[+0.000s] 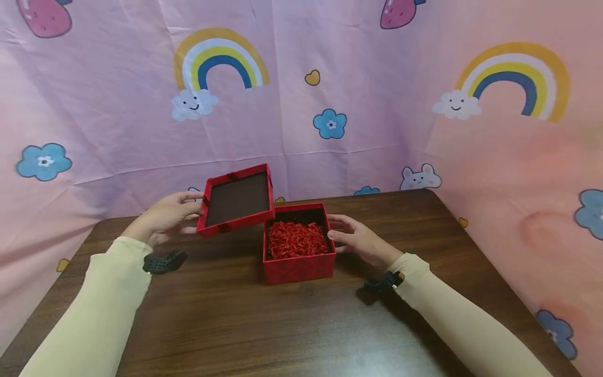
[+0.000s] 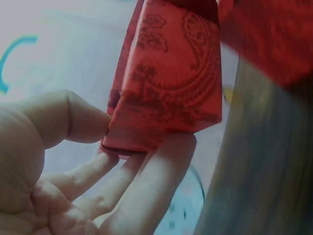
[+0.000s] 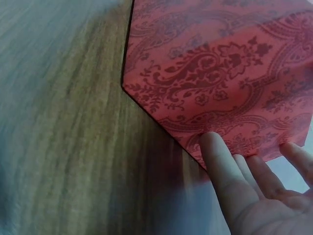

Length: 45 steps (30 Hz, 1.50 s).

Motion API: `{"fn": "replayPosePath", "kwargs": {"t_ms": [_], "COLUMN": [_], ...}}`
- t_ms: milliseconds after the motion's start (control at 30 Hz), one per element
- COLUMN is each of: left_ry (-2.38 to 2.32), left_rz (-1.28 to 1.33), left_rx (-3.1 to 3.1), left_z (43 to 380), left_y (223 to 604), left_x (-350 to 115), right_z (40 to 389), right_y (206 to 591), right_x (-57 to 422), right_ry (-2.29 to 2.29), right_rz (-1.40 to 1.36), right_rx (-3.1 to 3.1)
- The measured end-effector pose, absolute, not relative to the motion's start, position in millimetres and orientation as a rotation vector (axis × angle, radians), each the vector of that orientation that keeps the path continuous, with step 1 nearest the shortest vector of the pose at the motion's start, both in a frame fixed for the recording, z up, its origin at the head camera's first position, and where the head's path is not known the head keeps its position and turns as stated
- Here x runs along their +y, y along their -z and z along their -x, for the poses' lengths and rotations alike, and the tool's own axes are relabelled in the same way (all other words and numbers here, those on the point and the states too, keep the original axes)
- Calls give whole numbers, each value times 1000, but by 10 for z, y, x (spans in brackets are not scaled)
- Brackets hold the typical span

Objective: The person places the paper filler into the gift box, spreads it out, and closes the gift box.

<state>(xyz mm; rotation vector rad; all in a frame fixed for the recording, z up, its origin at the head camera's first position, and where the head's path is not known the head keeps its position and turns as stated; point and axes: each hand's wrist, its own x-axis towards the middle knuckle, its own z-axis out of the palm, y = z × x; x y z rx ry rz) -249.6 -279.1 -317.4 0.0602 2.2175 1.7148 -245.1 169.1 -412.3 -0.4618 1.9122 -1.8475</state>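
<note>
Tilted in the air, a red box lid point(image 1: 239, 198) has its dark inner side toward the head camera. My left hand point(image 1: 170, 215) pinches its left edge, the thumb on one side and the fingers beneath in the left wrist view. Right of the lid, a red patterned box point(image 1: 299, 269) stands on the table, holding crinkled red paper shreds point(image 1: 297, 240). The lid's right corner overlaps the box's left rim in the head view. My right hand point(image 1: 361, 242) touches the box's right wall with fairly straight fingers point(image 3: 217, 156); the right wrist view shows them against the patterned side.
A dark wooden table point(image 1: 226, 319) lies under everything. Behind it and along the right hangs a pink curtain point(image 1: 292, 120) printed with rainbows, clouds and flowers. Dark bands point(image 1: 162, 263) sit at both wrists.
</note>
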Motion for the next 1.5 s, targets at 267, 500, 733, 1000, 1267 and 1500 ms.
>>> {"fn": "replayPosePath", "kwargs": {"t_ms": [267,500,733,1000,1267,1500], "left_ry": [-1653,-1676,-1727,-1752,-1753,-1780], "left_rz": [-68,-78,-66,-31,-30,-139], "left_rx": [2181,2145,2119,2142,2129,2363], "left_z": [2505,2538,2559,2500,2460,2391], "left_y": [2942,2931,2976,2968,2994,3009], "left_x": [-2231,-1900,-1693,-1614,-1591,-1537], "right_z": [2450,2554,2626,2647,2694,2675], "right_y": [4024,3704,3369,3228,3244,3208], "right_x": [1695,1619,1516,1512,1565,1572], "right_ry": [1845,1979,2010,1943,1918,2001], "right_rz": [417,364,267,226,219,335], "right_rx": [1927,2048,2012,2030,2029,2068]}}
